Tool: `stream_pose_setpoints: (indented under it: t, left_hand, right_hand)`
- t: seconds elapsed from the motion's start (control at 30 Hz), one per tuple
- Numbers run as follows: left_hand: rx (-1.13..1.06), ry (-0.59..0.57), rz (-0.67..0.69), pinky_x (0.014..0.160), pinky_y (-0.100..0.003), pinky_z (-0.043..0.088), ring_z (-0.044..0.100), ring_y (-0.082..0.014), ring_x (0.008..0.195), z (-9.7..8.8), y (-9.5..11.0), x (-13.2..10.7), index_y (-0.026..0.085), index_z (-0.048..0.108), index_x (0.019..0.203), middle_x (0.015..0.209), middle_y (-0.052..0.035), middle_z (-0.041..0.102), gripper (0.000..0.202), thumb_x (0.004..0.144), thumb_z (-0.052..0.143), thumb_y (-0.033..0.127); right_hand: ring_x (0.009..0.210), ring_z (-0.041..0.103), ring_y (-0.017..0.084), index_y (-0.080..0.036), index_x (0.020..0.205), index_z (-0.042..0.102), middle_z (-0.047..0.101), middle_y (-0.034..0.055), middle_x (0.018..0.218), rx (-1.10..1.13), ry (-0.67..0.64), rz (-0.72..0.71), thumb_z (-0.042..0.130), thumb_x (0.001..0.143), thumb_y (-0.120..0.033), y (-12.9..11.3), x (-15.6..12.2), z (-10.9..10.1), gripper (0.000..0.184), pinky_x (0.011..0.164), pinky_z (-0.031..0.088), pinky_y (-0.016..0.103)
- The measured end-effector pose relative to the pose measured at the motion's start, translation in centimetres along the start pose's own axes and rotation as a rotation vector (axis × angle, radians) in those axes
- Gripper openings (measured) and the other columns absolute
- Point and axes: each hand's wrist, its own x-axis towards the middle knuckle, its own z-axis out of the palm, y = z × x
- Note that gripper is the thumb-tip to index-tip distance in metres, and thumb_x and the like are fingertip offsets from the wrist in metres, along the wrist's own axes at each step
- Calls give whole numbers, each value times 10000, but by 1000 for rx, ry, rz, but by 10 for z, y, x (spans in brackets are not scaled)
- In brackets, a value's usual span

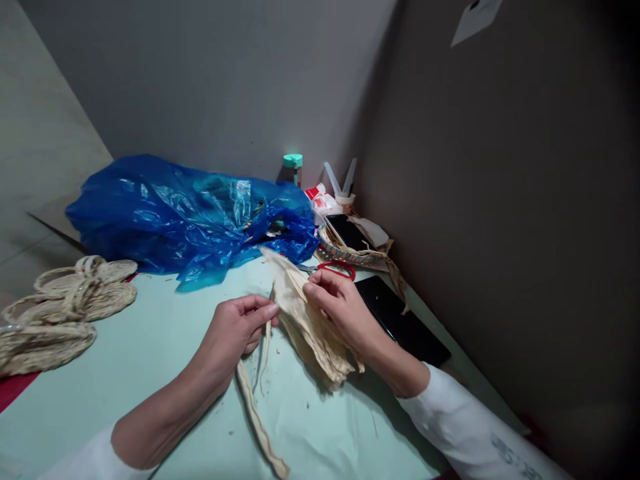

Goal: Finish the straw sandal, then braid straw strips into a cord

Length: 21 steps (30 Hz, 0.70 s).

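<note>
A bundle of pale dried husk leaves [305, 320] lies on the light green table surface [150, 360]. My right hand [337, 303] rests on the bundle, its fingers closed over the upper leaves. At the bundle's left edge my left hand [240, 330] pinches a thin strip of husk between thumb and fingers. A long narrow strip [257, 417] trails from under my left hand toward the near edge. Both sleeves are white.
A crumpled blue plastic bag [190, 217] fills the back of the table. Woven fibre coils [65, 303] lie at left. Red-handled scissors [336, 268], a black tablet [405, 320], a basket [350, 250] with a phone and a teal-capped bottle [293, 167] sit by the right wall.
</note>
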Motion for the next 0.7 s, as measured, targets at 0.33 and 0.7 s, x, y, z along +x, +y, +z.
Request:
stream_pose_setpoints:
  t: [0.33, 0.7]
  left_hand:
    - [33, -11, 48, 381, -182, 117, 225, -12, 380, 4, 4, -4, 114, 645, 697, 460, 76, 410, 338, 674, 761, 431]
    - [67, -5, 60, 399, -194, 119, 245, -23, 402, 3, 4, -5, 135, 620, 729, 518, 71, 428, 326, 603, 805, 373]
  right_hand:
    - [617, 499, 126, -176, 762, 518, 564, -9, 668, -406, -27, -148, 548, 858, -277, 5, -10, 15, 143, 583, 333, 253]
    - [650, 454, 111, -173, 756, 542, 508, -27, 690, -132, -183, -34, 525, 863, -257, 13, -4, 12, 137, 611, 346, 247]
